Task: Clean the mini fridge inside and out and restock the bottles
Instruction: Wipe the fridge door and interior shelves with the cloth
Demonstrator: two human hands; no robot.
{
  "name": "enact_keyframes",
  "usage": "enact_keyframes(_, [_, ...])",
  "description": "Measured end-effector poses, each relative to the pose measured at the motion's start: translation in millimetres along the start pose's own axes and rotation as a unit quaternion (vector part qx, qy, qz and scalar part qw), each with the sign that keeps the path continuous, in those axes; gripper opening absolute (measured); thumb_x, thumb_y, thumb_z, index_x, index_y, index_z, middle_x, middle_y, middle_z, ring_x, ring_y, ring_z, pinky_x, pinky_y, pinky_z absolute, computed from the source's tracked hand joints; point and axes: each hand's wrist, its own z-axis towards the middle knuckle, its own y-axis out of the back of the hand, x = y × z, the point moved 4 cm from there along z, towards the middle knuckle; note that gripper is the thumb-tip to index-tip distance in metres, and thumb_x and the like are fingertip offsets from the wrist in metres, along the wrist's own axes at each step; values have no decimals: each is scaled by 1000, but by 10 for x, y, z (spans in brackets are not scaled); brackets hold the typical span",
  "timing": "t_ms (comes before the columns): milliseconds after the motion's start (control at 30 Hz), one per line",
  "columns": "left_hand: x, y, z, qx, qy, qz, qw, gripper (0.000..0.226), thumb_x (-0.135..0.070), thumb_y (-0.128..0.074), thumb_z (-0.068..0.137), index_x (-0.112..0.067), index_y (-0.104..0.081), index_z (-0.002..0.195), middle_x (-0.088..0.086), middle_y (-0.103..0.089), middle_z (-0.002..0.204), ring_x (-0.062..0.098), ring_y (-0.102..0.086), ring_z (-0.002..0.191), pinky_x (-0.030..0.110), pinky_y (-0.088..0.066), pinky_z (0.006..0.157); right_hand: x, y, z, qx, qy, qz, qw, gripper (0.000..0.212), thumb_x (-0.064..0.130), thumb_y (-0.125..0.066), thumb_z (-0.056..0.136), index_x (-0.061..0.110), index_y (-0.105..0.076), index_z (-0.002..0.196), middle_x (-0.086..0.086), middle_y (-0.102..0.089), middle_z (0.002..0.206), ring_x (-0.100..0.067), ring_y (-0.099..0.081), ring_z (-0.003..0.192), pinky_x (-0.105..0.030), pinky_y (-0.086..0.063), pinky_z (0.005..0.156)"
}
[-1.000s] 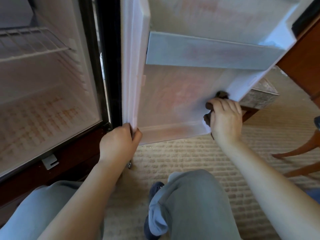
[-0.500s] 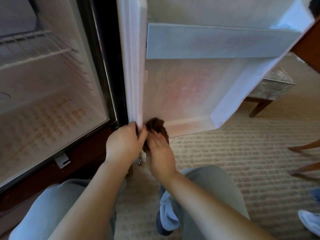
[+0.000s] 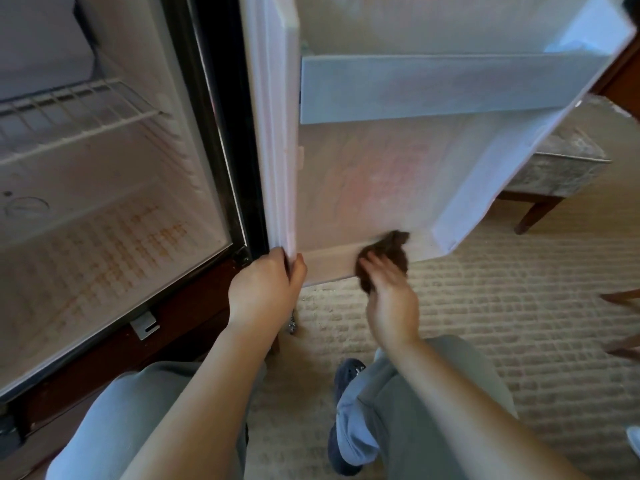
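Observation:
The mini fridge [image 3: 104,209] stands open on the left, white inside, with a wire shelf [image 3: 76,109] and no bottles in sight. Its door [image 3: 374,174] swings out to the right, inner side facing me, with a pale shelf rail [image 3: 443,88] across it. My left hand [image 3: 266,285] grips the door's bottom corner at the hinge side. My right hand [image 3: 391,299] presses a dark brown cloth [image 3: 384,254] against the door's lower lip, blurred by motion.
Beige carpet [image 3: 502,306] covers the floor. A padded stool [image 3: 554,174] on wooden legs stands behind the door at the right. Chair legs [image 3: 620,299] show at the right edge. My knees [image 3: 415,403] in grey trousers are below. Dark wood cabinet base [image 3: 180,320] under the fridge.
My right hand swept the cloth along the door's bottom lip from the right end to the left corner, then back toward the middle. The left hand kept its grip.

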Motion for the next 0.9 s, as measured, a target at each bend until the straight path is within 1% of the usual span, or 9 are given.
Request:
enact_keyframes(100, [0,-10,0,6,5,-34,999,33,-39,-44,96,-15,-50,75,-1,-52,60,17,-51,48,25,-34,42,427,-194,-114,51,52,32,997,50,-3,-51,76,11,-65,122,-8,-62,129,-30,-56,122,-41,-38,104])
enact_keyframes(167, [8,4,-14,13,-9,-63,998,30,-40,-47,95,-16,-51,78,-3,-53,62,13,-51,49,25,-35,42,607,-247,-132,71,76,54,993,46,10,-42,80,12,-67,119,-8,-64,125,-29,-58,119,-39,-40,103])
enact_keyframes(233, [30,25,-55,26,-22,-65,997,26,-40,-49,94,-18,-51,81,-5,-54,68,8,-51,51,23,-36,43,665,-258,-117,93,101,67,988,42,8,-49,82,14,-67,119,-6,-65,125,-26,-59,119,-42,-47,101])
enact_keyframes(367, [52,82,-158,31,-26,-36,999,25,-40,-53,93,-21,-46,78,-9,-44,66,5,-42,49,19,-25,44,615,-77,-36,118,31,176,977,39,7,-55,87,22,-66,121,2,-65,125,-16,-59,118,-30,-48,100])
enact_keyframes(467, [82,157,-188,19,-29,-43,998,23,-39,-52,92,-18,-51,83,-7,-48,67,9,-47,52,27,-37,44,706,168,185,51,-65,255,963,35,4,-56,92,21,-66,121,6,-66,120,-9,-61,112,-18,-43,100])
enact_keyframes(533, [115,224,-195,7,-38,-54,998,17,-34,-53,93,-17,-55,88,-6,-52,68,11,-51,53,30,-44,47,861,342,380,-8,-100,330,939,33,5,-56,93,19,-65,122,8,-66,119,-3,-59,113,-18,-42,103])
enact_keyframes(667, [189,360,-162,-8,-36,-65,997,13,-29,-52,94,-17,-57,96,-6,-56,72,11,-53,56,32,-49,50,1299,494,552,-35,-67,425,902,37,6,-54,95,25,-55,127,16,-60,122,7,-53,118,-14,-39,103])
enact_keyframes(767, [236,430,-124,-30,-47,-76,996,14,-26,-52,94,-15,-59,101,-2,-59,75,13,-56,58,37,-51,53,1385,156,279,35,-68,424,903,53,6,-50,97,28,-36,144,13,-44,145,3,-37,134,-24,-31,113])
enact_keyframes(900, [256,464,-100,-31,-52,-80,995,16,-23,-51,95,-14,-59,106,0,-62,79,13,-59,62,35,-54,57,1073,-247,-54,109,-22,302,947,77,-3,-48,93,33,-12,151,7,-24,157,-7,-24,143,-41,-29,116])
